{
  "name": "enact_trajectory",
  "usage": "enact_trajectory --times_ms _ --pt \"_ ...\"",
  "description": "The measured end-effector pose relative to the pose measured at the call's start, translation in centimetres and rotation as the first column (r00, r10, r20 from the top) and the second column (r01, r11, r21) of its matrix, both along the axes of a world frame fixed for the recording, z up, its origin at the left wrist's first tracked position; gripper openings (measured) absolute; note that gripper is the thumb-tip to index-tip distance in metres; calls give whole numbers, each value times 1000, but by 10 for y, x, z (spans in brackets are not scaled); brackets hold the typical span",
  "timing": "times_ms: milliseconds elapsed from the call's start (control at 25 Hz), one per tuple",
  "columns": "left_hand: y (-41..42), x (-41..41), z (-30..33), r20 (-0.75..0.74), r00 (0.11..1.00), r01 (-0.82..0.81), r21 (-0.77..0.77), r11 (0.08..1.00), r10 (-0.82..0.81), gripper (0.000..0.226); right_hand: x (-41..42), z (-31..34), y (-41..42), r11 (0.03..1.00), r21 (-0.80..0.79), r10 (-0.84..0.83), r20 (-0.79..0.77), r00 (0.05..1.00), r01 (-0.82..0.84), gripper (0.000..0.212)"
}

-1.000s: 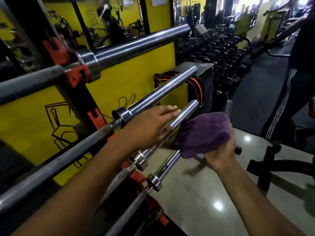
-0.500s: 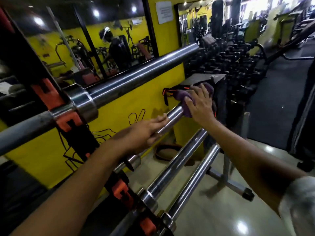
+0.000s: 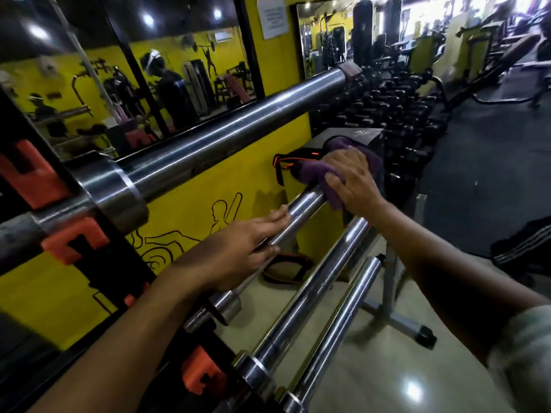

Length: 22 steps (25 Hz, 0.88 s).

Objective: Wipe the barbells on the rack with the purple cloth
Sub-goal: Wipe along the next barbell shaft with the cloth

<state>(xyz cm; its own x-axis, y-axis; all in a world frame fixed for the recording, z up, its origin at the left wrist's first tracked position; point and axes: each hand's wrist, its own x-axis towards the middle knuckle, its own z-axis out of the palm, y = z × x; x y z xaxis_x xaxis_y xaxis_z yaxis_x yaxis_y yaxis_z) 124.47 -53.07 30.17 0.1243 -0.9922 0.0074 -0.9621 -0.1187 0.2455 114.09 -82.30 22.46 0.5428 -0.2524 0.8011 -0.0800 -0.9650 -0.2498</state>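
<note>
- Since half a second ago, both hands keep almost the same places; the right hand [image 3: 353, 186] sits a little further over the bar's end, and the view has come slightly nearer.
- Its fingers are spread and bent down over the crumpled purple cloth [image 3: 329, 177], pressing it around the far end of the second shiny steel barbell [image 3: 301, 208] from the top.
- This right arm reaches forward, almost straight, from the lower right corner.
- The left hand [image 3: 238, 257] lies on the same barbell nearer the collar, fingers long along the top and thumb under it, holding it lightly.
- Above them lies the thick top steel barbell [image 3: 226, 141]; below, two more chrome barbells [image 3: 316, 290] lie side by side.
- All bars rest in the black rack with orange hooks [image 3: 74, 242], beside the yellow wall [image 3: 226, 186].
</note>
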Motion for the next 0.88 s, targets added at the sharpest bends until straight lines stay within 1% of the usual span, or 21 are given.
enact_trajectory --times_ms 40,80,120,160,200,240,280,320,360,400,440,480,520,560,600,640,680,760,840,880 --pt "0 -1 0 2 1000 -6 0 1000 6 62 2 9 -15 991 120 -67 17 998 64 39" --pt "1 -1 1 0 1000 -8 -7 1000 8 62 5 16 -19 955 274 -134 45 990 117 36" --pt "2 -2 2 -5 1000 -9 -11 1000 9 62 12 20 -14 891 433 -188 82 979 135 35" --pt "2 -2 2 -12 1000 -9 -12 1000 8 62 19 18 0 831 538 -230 101 968 141 36" --pt "2 -2 1 -14 1000 -4 -13 1000 4 62 25 10 19 811 568 -237 105 966 137 37" --pt "2 -1 1 -13 1000 -1 -16 1000 1 62 24 -2 38 851 506 -225 112 968 139 38" --pt "2 -1 1 -13 1000 0 -18 1000 0 62 20 -16 47 920 376 -164 114 980 110 39" --pt "1 -1 1 -17 1000 4 -17 1000 -4 62 12 -19 44 962 264 -105 93 990 77 41" --pt "1 -1 2 -22 1000 6 -12 1000 -6 62 8 -16 32 976 212 -65 61 996 51 43" --pt "1 -3 2 -32 999 7 -9 1000 -7 62 7 -8 17 962 263 -76 18 997 69 45" --pt "1 -2 2 -44 999 4 -15 1000 -5 62 11 2 4 926 356 -130 -10 992 125 47" --pt "1 -1 2 -56 998 2 -25 1000 -3 61 13 14 0 857 485 -187 -16 982 172 50" --pt "1 -1 2 -58 998 1 -30 1000 -3 61 19 18 -2 787 591 -222 1 975 179 53" --pt "2 0 1 -58 998 -2 -31 1000 1 60 24 19 8 732 661 -247 30 969 166 57" --pt "3 0 0 -58 998 -2 -36 999 0 60 26 16 22 706 695 -262 82 962 133 57" --pt "4 0 0 -58 998 -1 -43 999 -1 61 21 14 40 707 698 -283 133 950 113 55" --pt "5 0 0 -52 999 1 -49 999 -4 62 12 15 56 739 664 -305 180 935 113 50" --pt "6 -3 3 -33 999 6 -81 997 -9 63 -4 28 83 827 537 -325 214 921 167 40" --pt "14 -8 7 -33 999 -3 -193 981 -4 61 -3 34 108 872 463 -266 175 948 160 32" --pt "23 -11 7 -34 999 -16 -236 972 9 60 0 30 118 907 395 -213 129 968 147 30"
